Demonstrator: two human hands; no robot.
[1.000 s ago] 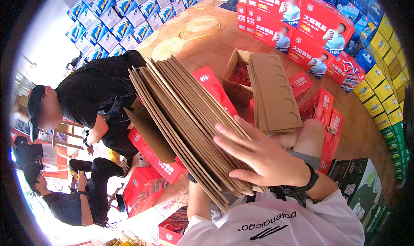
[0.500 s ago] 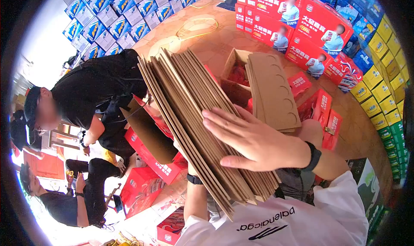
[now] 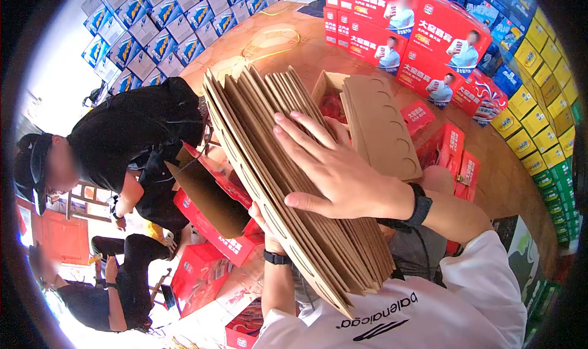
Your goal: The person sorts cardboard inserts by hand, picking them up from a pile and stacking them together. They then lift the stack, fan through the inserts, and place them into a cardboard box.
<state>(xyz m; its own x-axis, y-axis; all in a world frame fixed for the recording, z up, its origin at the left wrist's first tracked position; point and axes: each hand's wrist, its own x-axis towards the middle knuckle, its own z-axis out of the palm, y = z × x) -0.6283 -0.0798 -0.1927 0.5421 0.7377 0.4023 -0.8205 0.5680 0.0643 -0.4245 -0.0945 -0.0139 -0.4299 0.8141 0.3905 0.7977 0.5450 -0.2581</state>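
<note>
A thick stack of brown cardboard sheets (image 3: pixel 245 135) stands on edge and tilts across the middle of the view. My left hand (image 3: pixel 263 225) grips its left side from below, with the fingers partly hidden behind the sheets. Across the upper edges lies my right hand (image 3: pixel 334 171), palm down, its fingers stretched out and the thumb apart. Rounded cutouts show along the outermost left sheet. Right of the stack, more cardboard sheets with rounded cutouts (image 3: pixel 380 128) rest against an open carton (image 3: pixel 327 82) with red contents.
An open red carton (image 3: pixel 211 226) stands left of the stack. Red boxes (image 3: pixel 450 153) lie at the right. Two people in black, one bending (image 3: pixel 135 135) and one lower down (image 3: pixel 92 300), are at the left. Blue, red (image 3: pixel 416 43), yellow and green cartons are piled behind.
My right hand has moved slightly up and left along the stack. The leftmost sheets have tilted so their cutouts show, and more of my left hand is visible.
</note>
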